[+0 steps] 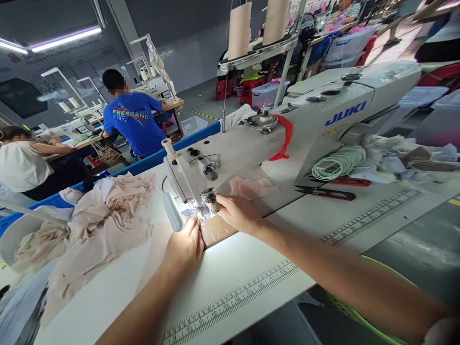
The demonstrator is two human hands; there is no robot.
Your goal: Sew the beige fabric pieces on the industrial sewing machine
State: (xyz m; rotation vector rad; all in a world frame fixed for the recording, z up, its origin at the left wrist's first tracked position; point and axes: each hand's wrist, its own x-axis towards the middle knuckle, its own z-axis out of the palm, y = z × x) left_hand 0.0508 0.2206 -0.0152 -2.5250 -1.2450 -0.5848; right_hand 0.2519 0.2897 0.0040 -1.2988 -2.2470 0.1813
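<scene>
A white JUKI sewing machine (233, 148) stands before me, its needle area lit. My left hand (185, 239) lies just left of the presser foot (203, 212), fingers pressed together on a sheer beige fabric (154, 251) that trails along the table. My right hand (239, 214) is on the other side of the needle, fingers curled beside the tension knob (216, 207). Whatever its fingertips pinch is hidden. A grey rounded handle-like piece (172, 213) hangs beside my left fingertips. Behind my right hand, a pinkish sheer piece (251, 187) lies under the machine arm.
Crumpled beige fabric (111, 206) is heaped on the left. To the right lie thread snips (325, 192), a coil of pale green cord (339, 163) and scraps. A ruler strip (237, 297) runs along the table's front. A person in a blue shirt (134, 122) sits beyond.
</scene>
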